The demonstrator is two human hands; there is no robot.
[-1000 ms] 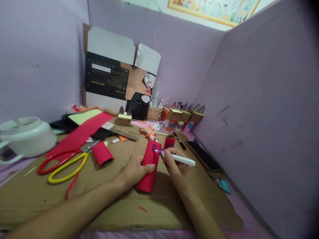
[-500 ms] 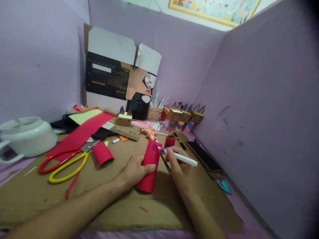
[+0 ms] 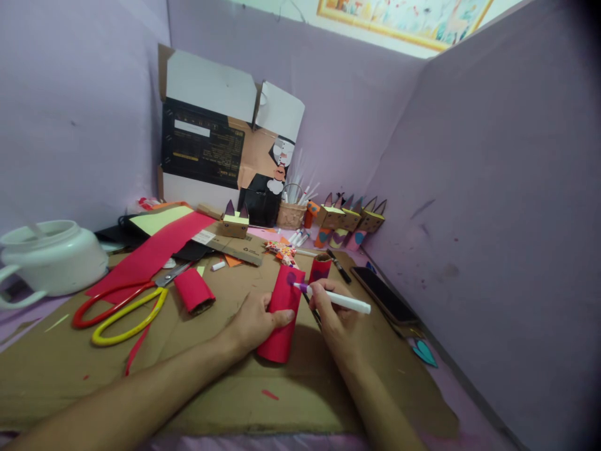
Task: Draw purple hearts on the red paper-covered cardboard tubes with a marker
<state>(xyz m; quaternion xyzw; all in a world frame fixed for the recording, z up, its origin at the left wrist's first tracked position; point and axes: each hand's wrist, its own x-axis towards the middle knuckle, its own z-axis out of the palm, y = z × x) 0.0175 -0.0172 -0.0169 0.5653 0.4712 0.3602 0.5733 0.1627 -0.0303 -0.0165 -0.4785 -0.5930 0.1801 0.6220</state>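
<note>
A red paper-covered tube [image 3: 280,338] slants across the middle of the view, gripped by my left hand [image 3: 256,322] with the thumb lying over its front. Purple ink marks its upper end. My right hand [image 3: 331,313] is closed around a white marker [image 3: 346,302], whose purple tip touches the tube just below the purple patch. Behind the marker stands a shorter red tube [image 3: 321,265] with a purple shape on it. Another short red tube [image 3: 193,290] lies on its side to the left of my hands.
Scissors [image 3: 129,313] with red and yellow handles lie at left, near a white pot [image 3: 56,260]. A phone [image 3: 385,294] and a black pen [image 3: 339,266] are at right. Cat-eared cardboard figures [image 3: 350,219] and a marker basket [image 3: 291,215] stand behind. Flattened cardboard [image 3: 211,388] covers the table.
The marker tip has moved slightly down and left on the tube, and the purple patch looks more filled in. My left hand keeps its place.
</note>
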